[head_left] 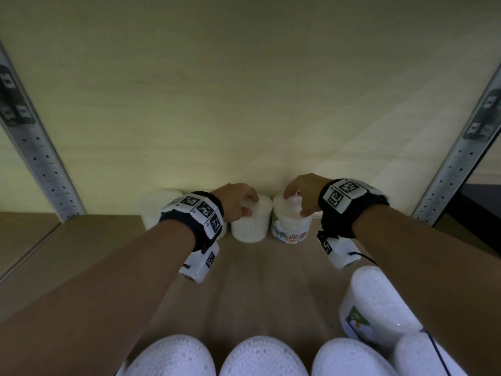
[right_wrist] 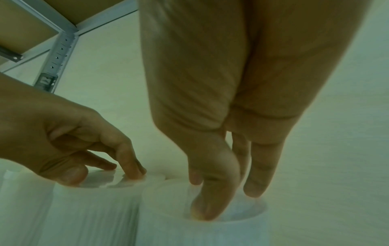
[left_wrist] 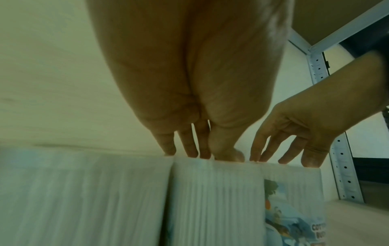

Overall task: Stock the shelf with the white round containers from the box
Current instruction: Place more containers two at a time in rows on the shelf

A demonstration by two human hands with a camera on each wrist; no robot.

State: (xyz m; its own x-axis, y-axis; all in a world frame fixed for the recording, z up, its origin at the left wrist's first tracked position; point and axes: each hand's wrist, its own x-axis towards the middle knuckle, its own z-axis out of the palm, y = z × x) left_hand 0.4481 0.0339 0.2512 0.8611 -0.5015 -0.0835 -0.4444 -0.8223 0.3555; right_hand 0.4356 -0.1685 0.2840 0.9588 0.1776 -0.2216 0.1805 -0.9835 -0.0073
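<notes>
White containers (head_left: 251, 222) under both hands

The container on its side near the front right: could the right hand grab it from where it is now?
Probably yes. The tipped container lies just under the right forearm, nothing on it. But the right hand must first let go of the labelled container at the back.
</notes>
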